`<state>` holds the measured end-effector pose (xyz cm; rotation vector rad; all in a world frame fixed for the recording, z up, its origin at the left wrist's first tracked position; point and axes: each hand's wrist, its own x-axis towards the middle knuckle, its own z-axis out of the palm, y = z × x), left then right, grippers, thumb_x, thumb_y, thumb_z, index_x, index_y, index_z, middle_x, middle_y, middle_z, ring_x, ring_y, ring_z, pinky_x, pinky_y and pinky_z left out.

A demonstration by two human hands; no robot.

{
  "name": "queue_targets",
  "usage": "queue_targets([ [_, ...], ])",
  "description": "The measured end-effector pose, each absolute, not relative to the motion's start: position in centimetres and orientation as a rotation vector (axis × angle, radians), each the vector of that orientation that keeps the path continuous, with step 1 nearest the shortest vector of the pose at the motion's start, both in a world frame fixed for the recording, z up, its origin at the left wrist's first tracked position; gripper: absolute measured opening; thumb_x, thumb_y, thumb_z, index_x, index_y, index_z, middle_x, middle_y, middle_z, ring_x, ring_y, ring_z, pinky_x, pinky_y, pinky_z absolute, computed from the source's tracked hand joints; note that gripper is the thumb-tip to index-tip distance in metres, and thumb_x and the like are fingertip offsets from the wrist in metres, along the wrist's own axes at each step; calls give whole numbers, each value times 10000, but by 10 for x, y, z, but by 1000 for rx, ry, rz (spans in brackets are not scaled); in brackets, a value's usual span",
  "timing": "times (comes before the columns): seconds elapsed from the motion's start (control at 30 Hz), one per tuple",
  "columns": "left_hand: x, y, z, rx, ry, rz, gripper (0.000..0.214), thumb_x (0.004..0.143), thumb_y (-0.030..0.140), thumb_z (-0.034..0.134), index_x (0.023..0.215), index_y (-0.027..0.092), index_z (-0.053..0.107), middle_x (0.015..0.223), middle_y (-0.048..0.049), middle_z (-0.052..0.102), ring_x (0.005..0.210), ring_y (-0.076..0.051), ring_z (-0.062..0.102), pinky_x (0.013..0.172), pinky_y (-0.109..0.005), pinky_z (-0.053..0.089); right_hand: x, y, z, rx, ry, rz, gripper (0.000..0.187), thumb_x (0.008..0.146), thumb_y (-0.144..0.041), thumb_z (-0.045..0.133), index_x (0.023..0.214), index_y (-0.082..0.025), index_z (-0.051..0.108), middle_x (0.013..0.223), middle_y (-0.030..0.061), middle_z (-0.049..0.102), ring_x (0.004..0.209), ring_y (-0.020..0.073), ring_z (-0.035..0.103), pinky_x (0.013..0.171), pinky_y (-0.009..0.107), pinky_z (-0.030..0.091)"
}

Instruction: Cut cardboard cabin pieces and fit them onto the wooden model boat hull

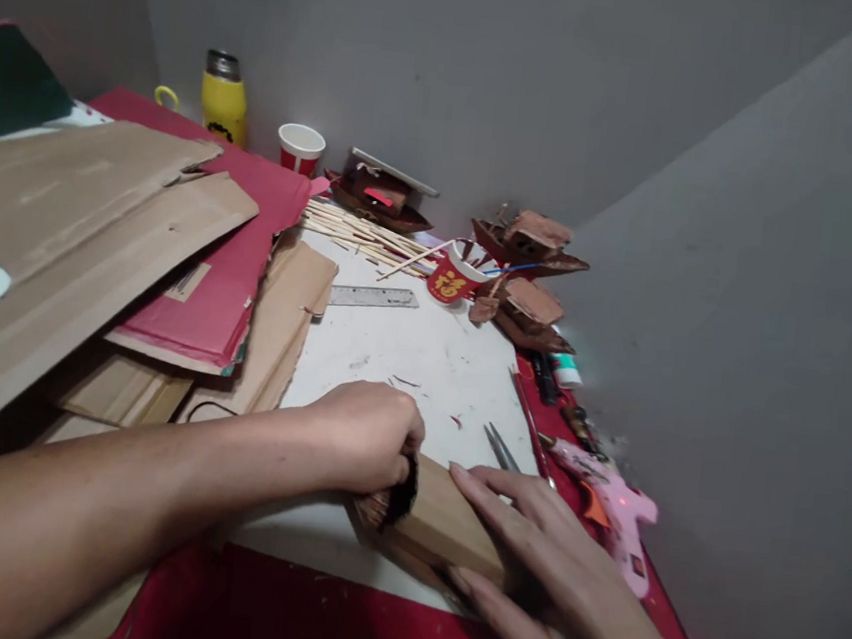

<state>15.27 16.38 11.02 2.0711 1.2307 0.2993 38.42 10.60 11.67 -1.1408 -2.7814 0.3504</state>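
Note:
A folded brown cardboard piece (444,517) with a dark opening at its left end lies over the front of the white sheet (392,356). My right hand (545,562) holds it from the right, with its fingers along the top and thumb on the near side. My left hand (377,435) is closed, its knuckles up, with the curled fingers at the dark opening; what they grip is hidden. Scissors (502,447) lie just beyond my right hand, their blades pointing away.
A pink glue gun (615,509) lies on the right by the wall. Brown model boats (537,305), a red paper cup (454,274), thin wooden sticks (366,233) and a metal ruler (373,297) are farther back. Cardboard sheets (92,257) pile up left; a yellow bottle (223,104) stands behind.

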Motion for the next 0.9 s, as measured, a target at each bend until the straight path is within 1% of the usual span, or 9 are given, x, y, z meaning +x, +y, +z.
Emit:
queue_targets([
  [0.13, 151, 164, 106, 2197, 1134, 361, 273, 617, 23, 543, 684, 201, 739, 700, -64, 715, 644, -209, 592, 543, -277, 345, 377, 107, 120, -1170, -2722, 525, 588, 945, -268, 520, 1472, -308, 263, 1312, 114, 464, 1192, 259, 471, 958, 419, 470],
  [0.2, 149, 164, 107, 2209, 1107, 352, 281, 621, 14, 504, 647, 197, 716, 665, -49, 703, 610, -187, 583, 541, -263, 350, 373, 107, 122, -1181, -2685, 573, 580, 939, -264, 538, 1463, -293, 292, 1311, 113, 476, 1186, 255, 467, 968, 424, 456],
  [0.37, 147, 166, 114, 2192, 1038, 376, 279, 615, 5, 477, 636, 183, 691, 621, -10, 676, 584, -152, 569, 551, -233, 355, 370, 110, 132, -1194, -2607, 632, 582, 888, -265, 620, 1424, -186, 410, 1271, 130, 533, 1159, 261, 484, 988, 428, 439],
  [0.5, 149, 163, 123, 2247, 1031, 315, 251, 618, 3, 476, 615, 163, 669, 606, -2, 653, 577, -133, 554, 552, -215, 355, 380, 113, 140, -1203, -2558, 687, 650, 811, -291, 707, 1398, -169, 457, 1304, 132, 548, 1183, 282, 500, 1000, 442, 440],
  [0.6, 149, 160, 128, 2269, 1039, 323, 242, 638, 1, 482, 604, 153, 667, 602, 2, 639, 576, -124, 545, 560, -209, 364, 389, 118, 144, -1168, -2380, 614, 528, 832, -291, 683, 1320, -149, 539, 1259, 142, 589, 1174, 277, 528, 989, 427, 444],
  [0.67, 147, 160, 130, 2273, 1068, 365, 245, 665, 11, 487, 644, 147, 689, 639, -9, 659, 606, -131, 568, 575, -210, 384, 393, 121, 147, -1148, -2174, 522, 356, 874, -283, 626, 1199, -140, 620, 1145, 133, 650, 1072, 253, 591, 920, 397, 477],
  [0.73, 144, 161, 132, 2270, 1111, 432, 232, 687, 27, 497, 676, 140, 700, 673, -22, 675, 640, -144, 593, 589, -215, 405, 393, 122, 149, -1137, -1982, 467, 221, 891, -274, 582, 1047, -149, 675, 984, 107, 700, 902, 220, 642, 793, 357, 511],
  [0.83, 138, 166, 134, 2256, 1191, 553, 185, 681, 51, 529, 686, 128, 697, 687, -36, 680, 664, -166, 616, 588, -224, 425, 390, 122, 151, -1141, -1818, 476, 161, 880, -263, 555, 900, -175, 688, 812, 68, 724, 730, 190, 652, 658, 315, 508],
  [0.9, 134, 169, 133, 2247, 1240, 622, 162, 667, 63, 551, 698, 123, 699, 692, -45, 682, 673, -180, 624, 579, -231, 431, 385, 120, 150, -1148, -1752, 536, 167, 874, -277, 552, 890, -183, 689, 778, 55, 727, 689, 180, 644, 615, 299, 499],
])
